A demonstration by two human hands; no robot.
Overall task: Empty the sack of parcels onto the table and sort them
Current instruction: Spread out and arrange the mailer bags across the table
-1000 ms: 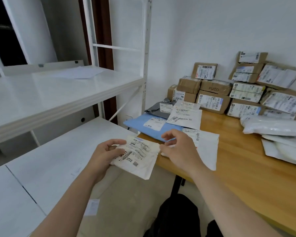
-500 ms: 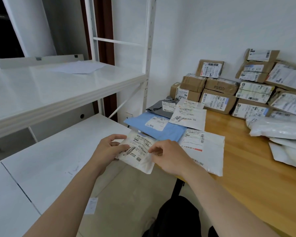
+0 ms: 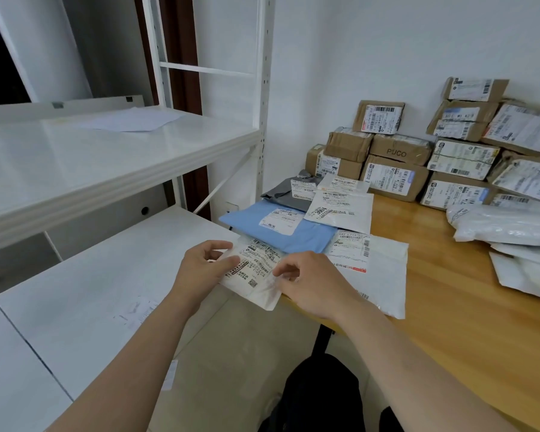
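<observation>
A small white mailer parcel (image 3: 256, 275) with a printed label is held in the air over the gap between shelf and table. My left hand (image 3: 203, 269) pinches its left edge. My right hand (image 3: 312, 282) grips its right side with thumb and fingers. Just behind it on the wooden table (image 3: 465, 322) lie a flat white mailer (image 3: 384, 275), a blue mailer (image 3: 281, 226), another white mailer (image 3: 340, 210) and a grey one (image 3: 290, 191).
Brown cardboard parcels (image 3: 418, 157) are stacked against the back wall. White plastic bags (image 3: 512, 244) lie at the table's right. A white two-level shelf unit (image 3: 106, 169) stands at the left, a paper sheet on its upper level. A black sack (image 3: 321, 397) sits on the floor below.
The small mailer stays in both hands and has shifted slightly toward the table's stack. My right hand went from resting at its corner to gripping its right side.
</observation>
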